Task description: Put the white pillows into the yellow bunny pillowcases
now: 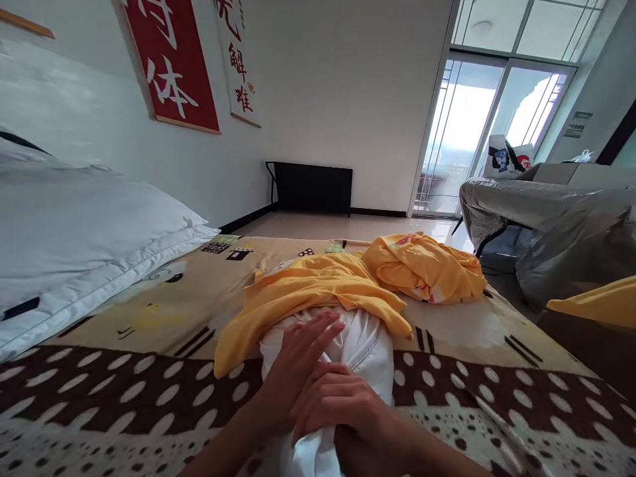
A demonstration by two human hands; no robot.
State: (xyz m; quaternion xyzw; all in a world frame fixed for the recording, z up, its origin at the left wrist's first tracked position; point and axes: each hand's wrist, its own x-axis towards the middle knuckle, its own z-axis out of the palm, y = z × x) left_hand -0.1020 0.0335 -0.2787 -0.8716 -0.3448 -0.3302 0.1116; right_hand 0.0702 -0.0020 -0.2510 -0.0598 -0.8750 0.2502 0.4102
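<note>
A white pillow (375, 361) lies on the bed in front of me, its far end under a yellow pillowcase (318, 281). My left hand (311, 344) rests on top of the pillow with its fingers stretched toward the edge of the yellow cloth. Closer to me, my right hand (348, 401) is closed with curled fingers on the pillow's near end, where the white fabric bunches up below it. The right fingers lie right against the left wrist. Part of the white cloth is hidden beneath both hands.
A crumpled yellow cloth bundle (427, 268) sits beyond the pillow to the right. White pillows (89, 245) are stacked at left on the patterned blanket (199, 311). A plastic-covered table (536, 199) stands at right, a black panel (313, 189) by the far wall.
</note>
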